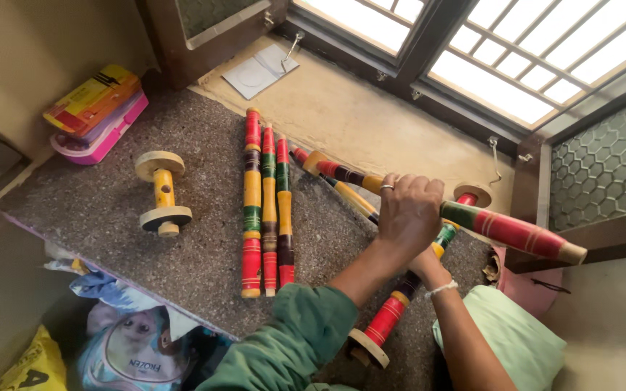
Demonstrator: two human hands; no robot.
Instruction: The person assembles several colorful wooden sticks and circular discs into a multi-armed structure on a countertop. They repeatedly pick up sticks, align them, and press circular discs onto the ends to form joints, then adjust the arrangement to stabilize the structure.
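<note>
My left hand (409, 214), a ring on one finger, is closed around a long painted wooden rod (516, 233) striped red, green and yellow, holding it slanted over the stone slab (103, 210). My right hand (429, 266), with a white band at the wrist, is mostly hidden under the left. It seems to grip a second striped rod with disc ends (389, 315). Three more striped rods (268, 210) lie side by side to the left. A thinner rod (349, 194) lies under the held one. Further left rests a yellow wooden spool with two discs (162, 194).
Pink and yellow flat boxes (96, 110) are stacked at the slab's far left corner. A white sheet (259, 72) lies on the sill below the barred window (516, 58). A mesh shutter (595, 174) stands open on the right. Printed bags (132, 351) sit below the slab's front edge.
</note>
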